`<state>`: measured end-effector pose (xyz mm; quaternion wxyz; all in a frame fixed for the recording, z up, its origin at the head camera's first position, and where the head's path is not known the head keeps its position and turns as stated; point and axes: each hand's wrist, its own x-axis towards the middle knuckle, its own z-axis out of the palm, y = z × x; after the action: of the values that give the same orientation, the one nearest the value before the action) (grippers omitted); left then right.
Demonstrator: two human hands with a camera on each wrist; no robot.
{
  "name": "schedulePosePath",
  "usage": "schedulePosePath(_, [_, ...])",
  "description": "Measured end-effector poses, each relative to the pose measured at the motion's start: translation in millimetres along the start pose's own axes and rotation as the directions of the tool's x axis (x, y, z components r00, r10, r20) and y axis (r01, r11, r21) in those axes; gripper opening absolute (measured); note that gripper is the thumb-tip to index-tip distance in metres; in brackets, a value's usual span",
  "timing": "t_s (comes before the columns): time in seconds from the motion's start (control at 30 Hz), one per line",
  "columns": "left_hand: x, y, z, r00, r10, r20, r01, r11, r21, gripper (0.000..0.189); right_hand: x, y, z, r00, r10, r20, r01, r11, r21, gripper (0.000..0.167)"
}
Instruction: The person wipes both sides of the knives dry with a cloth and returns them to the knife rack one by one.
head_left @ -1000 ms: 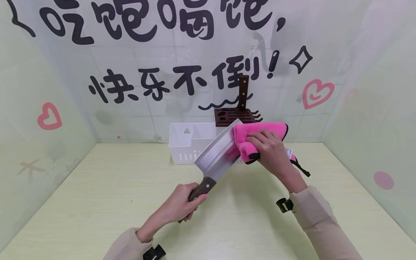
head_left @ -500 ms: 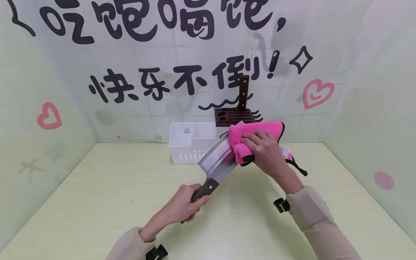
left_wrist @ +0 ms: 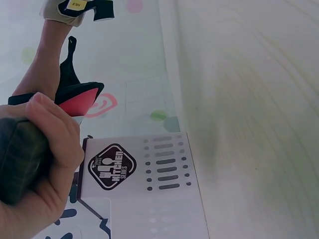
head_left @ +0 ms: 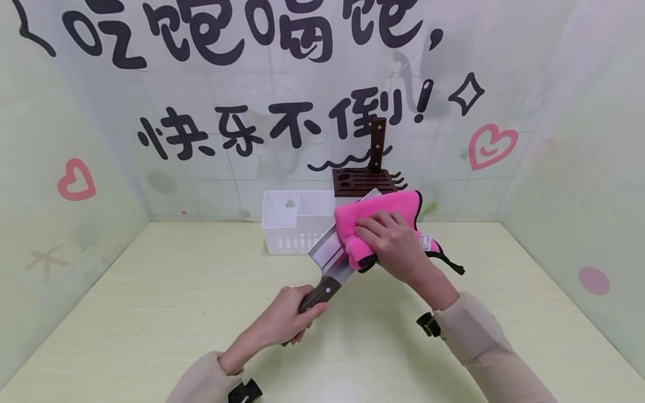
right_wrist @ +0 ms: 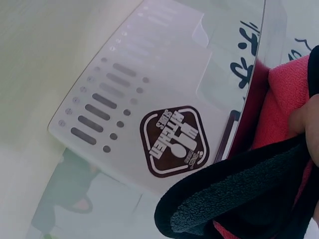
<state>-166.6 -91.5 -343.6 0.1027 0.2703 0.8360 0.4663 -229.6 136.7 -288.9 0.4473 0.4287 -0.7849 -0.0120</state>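
In the head view my left hand (head_left: pixel 282 318) grips the dark wooden handle of a cleaver (head_left: pixel 328 250), held tilted above the table with the blade pointing up and to the right. My right hand (head_left: pixel 395 243) holds a folded pink cloth (head_left: pixel 375 207) with black edging against the blade. The cloth covers much of the blade, leaving its heel and tip corner showing. From the left wrist, the handle's end (left_wrist: pixel 22 159) shows inside the curled fingers. In the right wrist view, the cloth's dark side (right_wrist: pixel 234 191) hangs below the right fingers.
Behind the cleaver, a white utensil caddy (head_left: pixel 282 240) with slotted holes stands at the table's back. Its brown slotted top (head_left: pixel 353 187) holds an upright knife (head_left: pixel 377 144), with hooks at the right side. Printed walls enclose the pale wooden table (head_left: pixel 176 302).
My right hand has moved the cloth left and down along the blade, toward the handle. The left hand and cleaver have shifted only slightly to the right.
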Motion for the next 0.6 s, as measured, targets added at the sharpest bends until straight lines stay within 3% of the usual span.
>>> schedulePosePath(0.17, [1.1, 0.3, 0.7, 1.000, -0.009, -0.002, 0.009, 1.000, 0.004, 0.028, 4.3, -11, 0, 0.998, -0.057, 0.039, 0.058, 0.998, -0.030, 0.028])
schedulePosePath(0.6, [4.5, -0.5, 1.1, 1.000, 0.008, -0.002, -0.008, 1.000, 0.012, 0.030, 13.9, -30, -3, 0.981, -0.191, 0.025, 0.192, 0.981, -0.041, 0.028])
